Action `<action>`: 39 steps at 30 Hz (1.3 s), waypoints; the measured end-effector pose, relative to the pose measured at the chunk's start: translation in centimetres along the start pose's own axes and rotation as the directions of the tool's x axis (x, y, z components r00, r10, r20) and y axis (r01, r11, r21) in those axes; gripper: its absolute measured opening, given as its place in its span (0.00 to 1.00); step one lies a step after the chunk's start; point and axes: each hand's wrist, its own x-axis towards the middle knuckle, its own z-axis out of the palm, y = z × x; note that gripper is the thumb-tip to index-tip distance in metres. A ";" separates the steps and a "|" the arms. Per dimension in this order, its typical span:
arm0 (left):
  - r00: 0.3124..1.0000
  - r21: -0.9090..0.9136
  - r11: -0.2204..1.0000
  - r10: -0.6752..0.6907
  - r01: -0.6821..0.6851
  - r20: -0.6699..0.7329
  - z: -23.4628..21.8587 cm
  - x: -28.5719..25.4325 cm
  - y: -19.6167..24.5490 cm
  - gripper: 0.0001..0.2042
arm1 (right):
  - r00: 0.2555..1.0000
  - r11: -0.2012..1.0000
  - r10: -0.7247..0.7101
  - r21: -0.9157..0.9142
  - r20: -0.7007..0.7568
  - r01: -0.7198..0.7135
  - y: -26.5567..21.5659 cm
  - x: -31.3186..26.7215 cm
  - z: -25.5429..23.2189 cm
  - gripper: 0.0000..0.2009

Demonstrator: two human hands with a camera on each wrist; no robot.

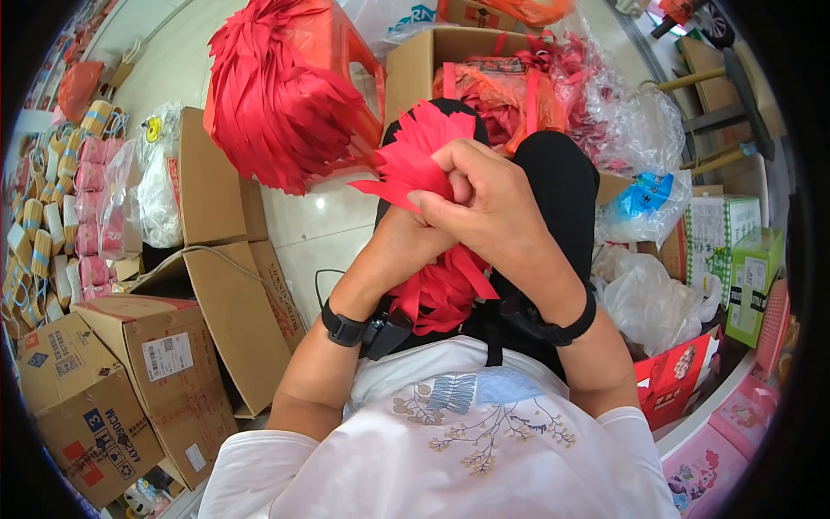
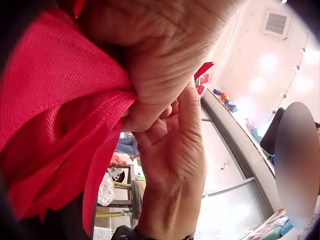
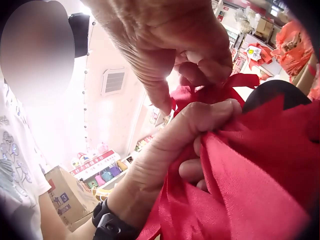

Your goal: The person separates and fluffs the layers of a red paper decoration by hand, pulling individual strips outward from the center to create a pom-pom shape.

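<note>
A bunch of red ribbon strips (image 1: 432, 298) lies over the person's lap, its cut ends fanning out above the hands. The left hand (image 1: 405, 242) grips the bunch around its middle; in the right wrist view, the left thumb (image 3: 207, 115) lies across the gathered ribbon (image 3: 250, 185). Over it, the right hand (image 1: 501, 195) pinches strips near the fanned ends (image 1: 415, 164) between thumb and curled fingers. The left wrist view has the right hand (image 2: 172, 145) just behind the left hand (image 2: 165, 60), with folded ribbon (image 2: 55, 90) hanging beside them.
A large heap of red ribbon strips (image 1: 285, 104) covers a red plastic stool (image 1: 367, 78) ahead. Beyond the knees, a cardboard box (image 1: 411, 73) holds more red ribbon and plastic bags. Cardboard boxes (image 1: 169, 355) stand at left; a white plastic bag (image 1: 648, 294) lies at right.
</note>
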 end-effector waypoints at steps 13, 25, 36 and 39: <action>0.993 -0.102 0.988 -0.108 0.112 0.043 -0.6 0.0 -0.6 0.10 | 0.928 0.741 0.332 0.561 0.171 -0.369 4.0 -4.3 -2.1 0.08; 0.994 -0.148 0.985 -0.074 0.085 0.081 -1.2 -0.2 -0.3 0.11 | 0.924 0.746 0.346 0.550 0.161 -0.375 4.9 -4.8 -0.2 0.09; 0.997 -0.168 0.983 -0.082 0.081 0.000 -0.9 -0.4 -0.6 0.08 | 0.983 0.997 -0.049 -0.074 -0.179 0.036 3.6 -4.0 -2.2 0.11; 0.998 -0.127 0.990 0.049 -0.054 -0.040 -0.2 -0.2 -0.7 0.06 | 0.989 0.991 -0.131 -0.011 -0.068 0.130 -0.4 -3.4 -2.3 0.12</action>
